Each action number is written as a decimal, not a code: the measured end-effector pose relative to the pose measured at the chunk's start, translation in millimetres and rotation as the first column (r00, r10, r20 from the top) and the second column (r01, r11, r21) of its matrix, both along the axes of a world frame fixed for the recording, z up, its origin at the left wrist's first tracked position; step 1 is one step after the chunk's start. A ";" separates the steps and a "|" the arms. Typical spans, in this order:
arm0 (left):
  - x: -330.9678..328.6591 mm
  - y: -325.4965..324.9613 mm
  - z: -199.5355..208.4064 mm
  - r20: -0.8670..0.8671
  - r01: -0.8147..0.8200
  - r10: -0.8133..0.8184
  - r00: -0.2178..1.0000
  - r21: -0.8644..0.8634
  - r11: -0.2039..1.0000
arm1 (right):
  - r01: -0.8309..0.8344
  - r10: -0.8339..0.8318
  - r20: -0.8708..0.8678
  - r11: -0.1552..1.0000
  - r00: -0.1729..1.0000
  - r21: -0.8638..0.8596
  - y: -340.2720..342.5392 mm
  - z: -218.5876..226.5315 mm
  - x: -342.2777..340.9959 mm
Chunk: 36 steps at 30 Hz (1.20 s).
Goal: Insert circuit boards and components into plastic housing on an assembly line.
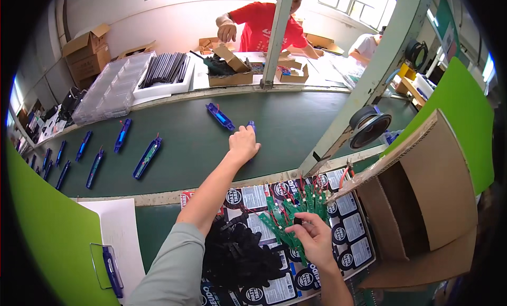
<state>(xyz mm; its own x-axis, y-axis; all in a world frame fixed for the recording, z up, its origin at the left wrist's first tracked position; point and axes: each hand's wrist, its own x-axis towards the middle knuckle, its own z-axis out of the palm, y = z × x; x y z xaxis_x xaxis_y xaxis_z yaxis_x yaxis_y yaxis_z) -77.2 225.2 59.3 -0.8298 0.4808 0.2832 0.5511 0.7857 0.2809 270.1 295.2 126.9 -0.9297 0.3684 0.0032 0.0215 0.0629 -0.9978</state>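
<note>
My left hand [244, 143] reaches forward over the green conveyor belt [185, 158], its fingers closed round a blue plastic casing [251, 125] that they mostly cover. Just left of it lies another long blue casing [219, 116] with a red wire. Close to me, my right hand [317, 236] pinches a small black part [298, 220] between thumb and fingers. Beneath and behind that hand spread green circuit boards [275, 213] with red and black wires. A heap of black parts [237, 253] lies to their left on the printed sheet [346, 232].
Several blue casings [148, 157] lie along the belt's left. A metal post [359, 87] with a speaker [371, 127] stands at right, near an open cardboard box [438, 184]. Across the belt, a person in red [257, 26] works behind small boxes. A green board [58, 237] borders the left.
</note>
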 end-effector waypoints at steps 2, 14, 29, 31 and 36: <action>-5.7 -8.2 -4.8 0.017 0.043 -0.043 0.999 -0.012 0.999 | 0.070 -0.070 -0.028 0.998 0.997 -0.010 2.1 -4.7 0.6; 152.8 -106.9 49.7 0.493 -0.138 -0.705 0.510 0.856 0.499 | 0.162 -0.143 -0.193 0.983 0.971 0.086 -5.7 13.8 -65.6; 196.2 -116.9 43.8 0.330 -0.099 -0.657 0.678 0.926 0.364 | 0.456 -0.080 -0.478 0.467 0.875 0.757 -57.8 22.8 -91.3; 198.9 -114.6 43.5 0.333 -0.089 -0.622 0.709 0.917 0.389 | 0.494 -0.196 -0.462 0.496 0.865 0.714 -59.7 19.7 -87.8; 201.6 -121.5 59.8 -0.139 0.328 -0.351 0.926 0.755 0.567 | 0.401 -0.301 -0.338 0.871 0.892 0.284 -59.3 21.0 -85.1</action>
<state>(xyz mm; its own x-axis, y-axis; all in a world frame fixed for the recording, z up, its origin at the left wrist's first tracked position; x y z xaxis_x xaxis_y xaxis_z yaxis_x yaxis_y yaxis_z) 124.3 103.7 119.1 -0.6634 0.3527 0.6599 0.7161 0.0433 0.6967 184.9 236.0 147.9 -0.6807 0.5993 0.4213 -0.1637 0.4360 -0.8849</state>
